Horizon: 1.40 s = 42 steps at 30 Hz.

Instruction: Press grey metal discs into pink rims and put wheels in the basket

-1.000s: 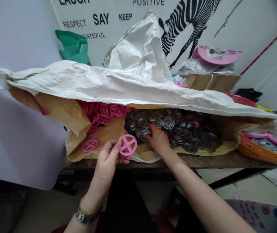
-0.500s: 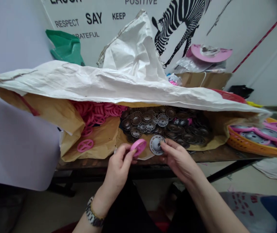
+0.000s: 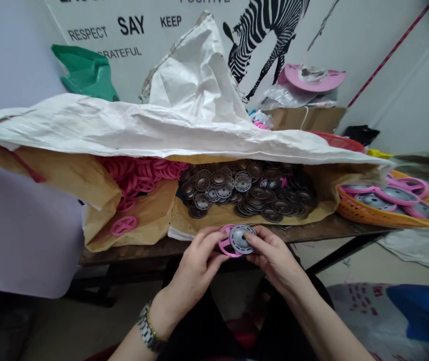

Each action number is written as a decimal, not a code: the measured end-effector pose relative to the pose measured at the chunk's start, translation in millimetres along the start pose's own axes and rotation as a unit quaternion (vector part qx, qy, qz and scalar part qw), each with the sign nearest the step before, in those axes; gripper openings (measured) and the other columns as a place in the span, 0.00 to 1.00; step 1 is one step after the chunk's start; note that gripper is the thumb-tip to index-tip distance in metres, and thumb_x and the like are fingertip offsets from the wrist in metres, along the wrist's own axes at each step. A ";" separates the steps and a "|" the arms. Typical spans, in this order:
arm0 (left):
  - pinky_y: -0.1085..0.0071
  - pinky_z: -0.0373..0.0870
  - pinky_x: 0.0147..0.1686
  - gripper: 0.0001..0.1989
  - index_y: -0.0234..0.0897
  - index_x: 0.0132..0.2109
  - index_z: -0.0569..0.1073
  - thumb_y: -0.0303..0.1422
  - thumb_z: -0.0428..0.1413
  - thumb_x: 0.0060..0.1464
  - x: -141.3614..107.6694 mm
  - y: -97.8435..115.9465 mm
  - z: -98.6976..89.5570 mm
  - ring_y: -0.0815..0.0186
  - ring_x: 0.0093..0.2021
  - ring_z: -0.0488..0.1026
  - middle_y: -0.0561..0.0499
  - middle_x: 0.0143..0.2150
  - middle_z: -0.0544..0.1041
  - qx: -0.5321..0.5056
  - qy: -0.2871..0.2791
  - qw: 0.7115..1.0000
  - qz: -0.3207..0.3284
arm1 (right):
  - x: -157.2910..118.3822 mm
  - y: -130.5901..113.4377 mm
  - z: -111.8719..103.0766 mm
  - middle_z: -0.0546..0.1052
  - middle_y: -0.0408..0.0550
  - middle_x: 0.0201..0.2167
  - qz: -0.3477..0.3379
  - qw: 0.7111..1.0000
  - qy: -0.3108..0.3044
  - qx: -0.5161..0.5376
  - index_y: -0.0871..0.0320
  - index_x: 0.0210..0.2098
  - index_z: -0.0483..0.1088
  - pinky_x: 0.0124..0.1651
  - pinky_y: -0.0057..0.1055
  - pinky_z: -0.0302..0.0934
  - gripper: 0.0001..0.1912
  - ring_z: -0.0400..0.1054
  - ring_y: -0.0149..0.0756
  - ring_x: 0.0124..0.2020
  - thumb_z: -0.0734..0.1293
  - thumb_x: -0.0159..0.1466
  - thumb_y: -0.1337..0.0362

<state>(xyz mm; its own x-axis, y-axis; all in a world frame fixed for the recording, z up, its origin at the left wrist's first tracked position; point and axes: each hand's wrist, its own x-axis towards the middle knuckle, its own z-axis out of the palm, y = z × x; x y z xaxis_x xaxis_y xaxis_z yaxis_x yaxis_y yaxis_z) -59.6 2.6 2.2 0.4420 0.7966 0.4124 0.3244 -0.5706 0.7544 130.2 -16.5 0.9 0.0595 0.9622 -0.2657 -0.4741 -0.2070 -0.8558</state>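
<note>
While our left hand [image 3: 199,260] pinches a bright pink, spoked plastic ring [image 3: 225,244] between thumb and fingers, our right hand [image 3: 272,255] grips a grey, round disc with a slotted rim and a small centre hole [image 3: 241,239], and the two pieces overlap right in front of us! We see the disc on top, masking the right side of the ring; whether they touch, we can't tell. A metal-link watch [image 3: 149,330] circles our left wrist.

Straight up at twelve o'clock from our hands, we have a crowded pile of dark grey round discs [image 3: 244,193] on brown paper lining [image 3: 150,205], inside a long white woven sack [image 3: 154,135] lying across the dark brown wooden tabletop [image 3: 124,254]. Over at about ten o'clock, it's a heap of bright pink plastic rings [image 3: 145,170], with one lone pink cross-spoked ring [image 3: 123,226] nearer nine, flat on the paper. Out between two and three o'clock, we spot an orange plastic basket with a perforated wall [image 3: 357,213], carrying pink rings with grey discs set in them [image 3: 398,194]. At one o'clock, further back, a pink visor-shaped piece [image 3: 312,79] sits above a brown cardboard box [image 3: 319,119].
</note>
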 end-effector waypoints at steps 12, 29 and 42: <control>0.72 0.78 0.31 0.20 0.32 0.52 0.71 0.38 0.60 0.55 3.9 14.8 21.5 0.68 0.30 0.75 0.49 0.37 0.75 -0.358 -0.015 0.881 -0.308 | -2.2 19.8 -3.8 0.79 0.47 0.35 -0.166 0.972 -0.003 -0.165 0.56 0.41 0.71 0.42 0.33 0.66 0.18 0.72 0.38 0.37 0.74 0.57 0.54; 0.77 0.65 0.25 0.15 0.35 0.38 0.72 0.41 0.48 0.66 -3.1 18.7 32.7 0.70 0.26 0.67 0.53 0.30 0.68 -0.136 -0.022 0.979 -0.148 | -22.3 15.8 -9.8 0.72 0.41 0.27 -0.206 0.933 0.002 -0.295 0.55 0.31 0.72 0.36 0.29 0.57 0.08 0.64 0.34 0.31 0.67 0.63 0.58; 0.73 0.74 0.25 0.16 0.37 0.54 0.68 0.35 0.53 0.60 -3.5 12.5 45.1 0.68 0.25 0.72 0.51 0.36 0.74 -0.195 -0.080 0.950 -0.230 | -18.1 15.4 -23.1 0.75 0.42 0.31 -0.133 0.962 -0.035 -0.235 0.56 0.35 0.73 0.40 0.30 0.61 0.07 0.67 0.36 0.34 0.68 0.60 0.59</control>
<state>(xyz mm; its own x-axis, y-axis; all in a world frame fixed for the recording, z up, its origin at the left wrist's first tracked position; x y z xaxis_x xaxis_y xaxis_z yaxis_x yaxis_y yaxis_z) -19.3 -16.4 -12.8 0.4599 0.8856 -0.0656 0.1932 -0.0277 0.9808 142.1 -41.2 -17.7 0.0561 0.9984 0.0069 0.0005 0.0069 -1.0000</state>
